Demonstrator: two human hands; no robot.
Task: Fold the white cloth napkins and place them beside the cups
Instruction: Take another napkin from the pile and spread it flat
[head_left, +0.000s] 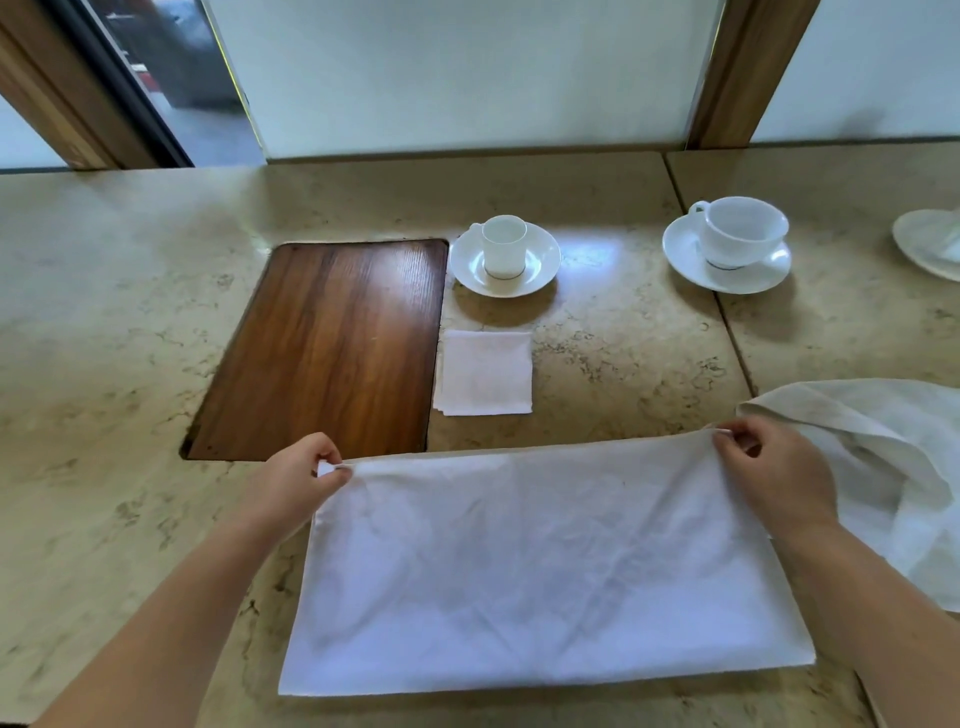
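On the speckled stone bench, a wrinkled white napkin lies in a wide rectangle; left hand and right hand each pinch a far corner, grip closed. Beyond, a folded square napkin sits near the small cup.

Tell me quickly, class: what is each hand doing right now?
Left hand: closed, pinching the far left corner of the white napkin.
Right hand: closed, pinching the napkin's far right corner.
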